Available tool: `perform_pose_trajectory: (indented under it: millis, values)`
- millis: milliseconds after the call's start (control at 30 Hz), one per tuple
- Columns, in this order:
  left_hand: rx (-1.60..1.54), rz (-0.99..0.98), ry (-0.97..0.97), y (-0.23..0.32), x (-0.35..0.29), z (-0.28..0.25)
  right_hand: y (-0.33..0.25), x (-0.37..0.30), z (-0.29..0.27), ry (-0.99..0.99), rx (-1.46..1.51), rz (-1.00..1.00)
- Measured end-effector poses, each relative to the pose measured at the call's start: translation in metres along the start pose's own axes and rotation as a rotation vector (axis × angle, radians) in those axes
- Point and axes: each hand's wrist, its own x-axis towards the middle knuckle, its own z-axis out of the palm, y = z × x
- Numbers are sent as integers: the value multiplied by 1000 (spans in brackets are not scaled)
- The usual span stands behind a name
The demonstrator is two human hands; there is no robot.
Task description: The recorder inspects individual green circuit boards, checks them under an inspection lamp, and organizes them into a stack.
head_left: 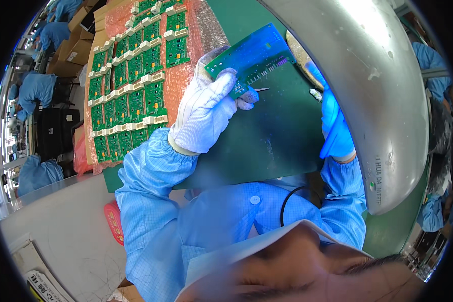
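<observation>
My left hand [206,108], in a white glove, is closed on one end of a green circuit board [254,55]. The board is tilted above the green mat, with a row of metal pins along its lower edge and blue light on its face. A thin pointed metal tip [261,89] shows just beyond the left fingertips; I cannot tell whether the hand holds it. My right hand [335,123], gloved and lit blue, is raised beside the grey lamp housing [382,95], which hides most of its fingers. Whether it holds anything is hidden.
Rows of green boards with white connectors [136,65] lie on pink bubble wrap [176,83] at the left. Near the right hand are a tan round object [299,53] and a small white piece [315,94]. The green mat [282,136] covers the table. Co-workers in blue sit farther away.
</observation>
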Motion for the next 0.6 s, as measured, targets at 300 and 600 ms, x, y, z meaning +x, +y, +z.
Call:
perform_pose_trajectory:
  millis: [300, 600]
  values:
    - [39, -68, -85, -6, -8, -14, -18, -3, -10, -169, -2757, -821]
    - [36, -116, -9, 2, -28, -10, 35, 30, -53, -1597, -3775, -1021]
